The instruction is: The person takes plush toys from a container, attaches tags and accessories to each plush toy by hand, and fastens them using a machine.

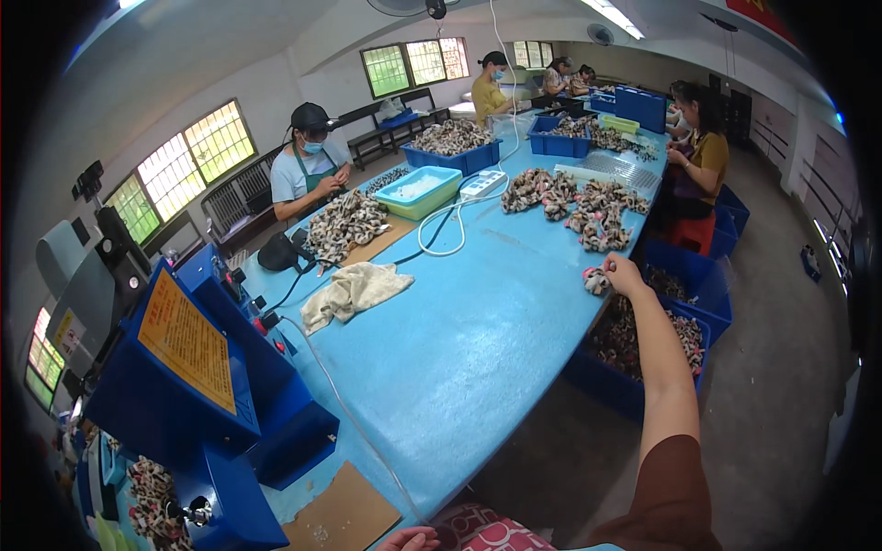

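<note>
My right hand (617, 273) is stretched far out to the table's right edge, closed around a small grey-and-pink fluffy piece (595, 281). Just beyond it lies a heap of similar brown-and-white fluffy pieces (602, 216) on the blue table (478, 321). Below the hand, a blue crate (643, 354) on the floor holds more of them. My left hand (409, 539) shows only as fingertips at the bottom edge, near a patterned red cloth (482, 533); its grip is hidden.
A blue machine (197, 386) with an orange plate stands at the left, a beige rag (354, 289) and white cable (441, 230) beyond it. A teal tray (418, 191) and blue crates (455, 147) sit farther back. Several seated people work along both sides.
</note>
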`<state>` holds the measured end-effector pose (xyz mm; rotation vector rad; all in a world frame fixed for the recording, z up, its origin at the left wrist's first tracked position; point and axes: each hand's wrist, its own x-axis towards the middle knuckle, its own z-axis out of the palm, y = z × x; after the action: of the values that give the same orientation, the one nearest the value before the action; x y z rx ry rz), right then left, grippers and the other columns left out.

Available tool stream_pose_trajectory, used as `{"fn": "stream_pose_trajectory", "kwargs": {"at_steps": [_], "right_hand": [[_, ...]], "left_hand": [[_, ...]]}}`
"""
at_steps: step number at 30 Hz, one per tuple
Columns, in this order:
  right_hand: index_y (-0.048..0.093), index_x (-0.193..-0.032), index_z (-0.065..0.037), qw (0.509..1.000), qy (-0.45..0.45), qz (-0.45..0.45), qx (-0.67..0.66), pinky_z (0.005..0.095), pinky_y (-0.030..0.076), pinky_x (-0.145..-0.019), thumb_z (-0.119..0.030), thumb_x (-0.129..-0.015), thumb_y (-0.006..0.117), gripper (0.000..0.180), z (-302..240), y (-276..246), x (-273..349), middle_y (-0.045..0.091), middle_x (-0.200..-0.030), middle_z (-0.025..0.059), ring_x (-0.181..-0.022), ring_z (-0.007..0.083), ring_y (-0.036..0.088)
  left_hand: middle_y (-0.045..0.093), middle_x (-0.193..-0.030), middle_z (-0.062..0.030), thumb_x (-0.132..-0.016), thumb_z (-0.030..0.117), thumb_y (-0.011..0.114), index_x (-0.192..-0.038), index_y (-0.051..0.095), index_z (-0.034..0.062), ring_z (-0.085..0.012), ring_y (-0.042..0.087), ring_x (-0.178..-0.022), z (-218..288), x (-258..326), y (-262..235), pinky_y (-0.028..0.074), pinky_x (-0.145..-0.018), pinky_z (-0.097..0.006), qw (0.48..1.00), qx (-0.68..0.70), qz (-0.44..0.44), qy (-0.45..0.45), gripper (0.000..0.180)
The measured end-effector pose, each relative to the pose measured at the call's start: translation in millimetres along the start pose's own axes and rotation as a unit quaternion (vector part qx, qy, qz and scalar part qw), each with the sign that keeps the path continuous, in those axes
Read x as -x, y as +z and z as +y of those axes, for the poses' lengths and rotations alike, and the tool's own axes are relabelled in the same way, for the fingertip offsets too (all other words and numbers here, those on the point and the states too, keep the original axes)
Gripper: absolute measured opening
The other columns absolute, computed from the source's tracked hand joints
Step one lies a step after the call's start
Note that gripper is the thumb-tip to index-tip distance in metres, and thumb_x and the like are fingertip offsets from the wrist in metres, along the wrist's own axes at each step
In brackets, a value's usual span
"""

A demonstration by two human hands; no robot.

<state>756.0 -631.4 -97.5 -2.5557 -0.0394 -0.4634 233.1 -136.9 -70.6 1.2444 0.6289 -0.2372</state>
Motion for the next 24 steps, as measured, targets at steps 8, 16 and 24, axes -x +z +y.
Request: {"fn": "stream_pose_trajectory", "kwargs": {"at_steps": [8,16,24], "right_hand": [[0.071,-0.096,-0.004,1.000,-0.010,0.026,0.002,0.0405,0.052,-0.077,-0.026,-0.082,0.065,0.027,-18,-14,18,0.069,-0.087,0.0172,-0.083,0.0337,0.067],[0.067,-0.118,-0.009,0.972,-0.088,0.140,0.167,0.0440,0.051,-0.088,-0.034,-0.083,0.068,0.043,-10,-21,45,0.068,-0.107,0.0133,-0.105,0.0316,0.062],[0.072,-0.107,-0.010,0.989,-0.011,0.087,0.120,0.0493,0.052,-0.082,-0.044,-0.087,0.063,0.041,-84,-25,27,0.069,-0.103,0.0199,-0.095,0.0401,0.066]], "left_hand": [[0.067,-0.112,-0.0135,-0.101,0.016,0.058,-0.123,0.061,0.0021,-0.0212,0.068,-0.096,0,-1,-3,0.058,-0.082,-0.032,0.999,0.005,0.045,-0.001,0.026],[0.068,-0.109,-0.0119,-0.100,0.016,0.059,-0.120,0.062,0.0021,-0.0209,0.068,-0.095,11,-6,15,0.058,-0.082,-0.034,1.000,-0.023,0.010,-0.003,0.024],[0.067,-0.113,-0.0120,-0.099,0.014,0.058,-0.121,0.061,-0.0050,-0.0215,0.065,-0.104,18,26,-7,0.051,-0.093,-0.032,0.997,-0.012,0.061,0.048,0.029]]}}
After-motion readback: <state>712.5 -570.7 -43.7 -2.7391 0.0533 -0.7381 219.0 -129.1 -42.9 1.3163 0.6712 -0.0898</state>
